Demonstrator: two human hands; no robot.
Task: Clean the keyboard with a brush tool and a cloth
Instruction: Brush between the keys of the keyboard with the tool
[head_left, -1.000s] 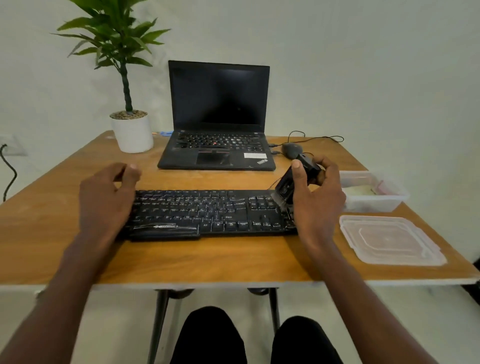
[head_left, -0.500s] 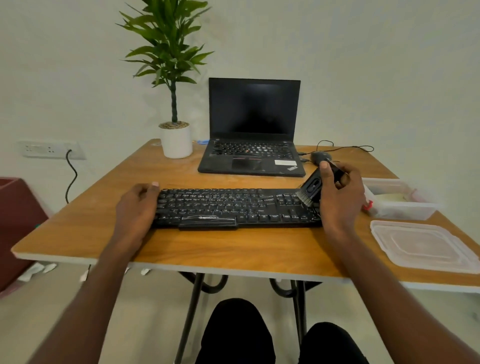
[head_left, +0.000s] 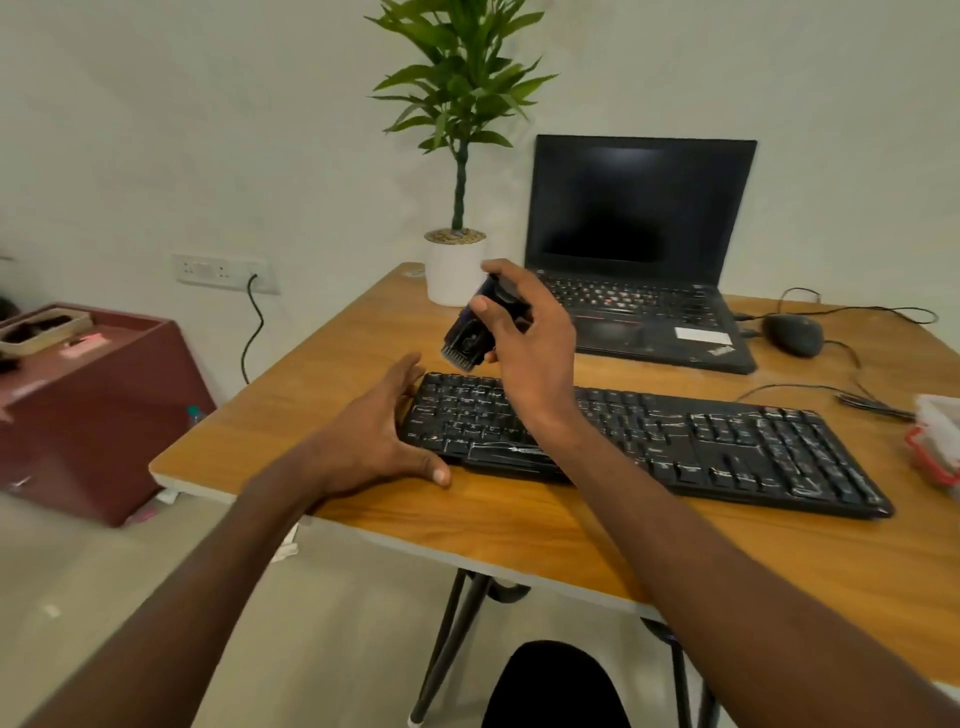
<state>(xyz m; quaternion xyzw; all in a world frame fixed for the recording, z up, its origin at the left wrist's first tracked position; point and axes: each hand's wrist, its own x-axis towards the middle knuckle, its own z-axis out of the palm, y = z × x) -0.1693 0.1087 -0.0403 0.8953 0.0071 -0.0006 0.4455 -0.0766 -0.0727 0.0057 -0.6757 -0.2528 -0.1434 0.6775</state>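
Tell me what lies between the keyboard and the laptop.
In the head view, only bare table between keyboard and laptop; the right hand overlaps its left part.

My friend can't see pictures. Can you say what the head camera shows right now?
A person's right hand holds a black brush tool just above the left end of a black keyboard on a wooden table. The left hand steadies that end; a laptop and potted plant stand behind.
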